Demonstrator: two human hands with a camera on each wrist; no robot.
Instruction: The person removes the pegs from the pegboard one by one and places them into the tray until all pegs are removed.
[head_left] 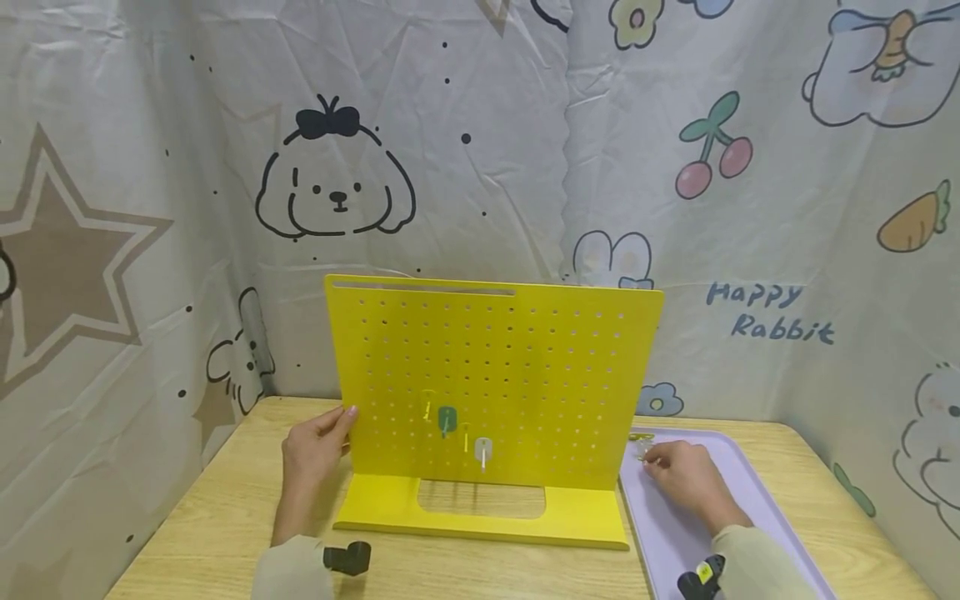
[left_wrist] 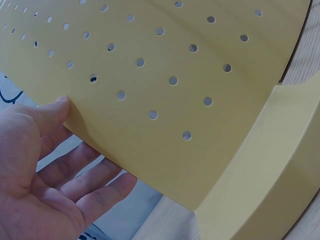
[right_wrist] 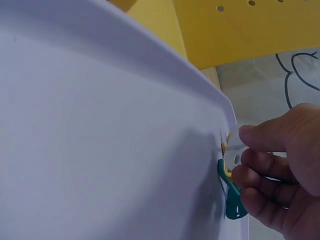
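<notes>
Printed curtain [head_left: 487, 208] backs the worktop [head_left: 202, 500]. Yellow pegboard [head_left: 498, 380] stands left of the lilac tray [head_left: 663, 521]. Left hand [head_left: 311, 448] grips the pegboard's left edge; right hand [head_left: 688, 477] pinches a clear piece [right_wrist: 233, 150] at the tray's far end, beside a green hook [right_wrist: 235, 206].

Left hand [head_left: 309, 454]: head view, some of your fingers hidden behind the yellow pegboard [head_left: 555, 379].
Clear piece [right_wrist: 231, 150]: partly covered by your right hand [right_wrist: 300, 170]; full shape unreadable.
Green hook [right_wrist: 234, 206]: partly lost behind your fingertips.
Yellow bits [right_wrist: 223, 148]: mostly hidden, too small to identify.
Lilac tray [head_left: 667, 525]: near end cut off, head view.
</notes>
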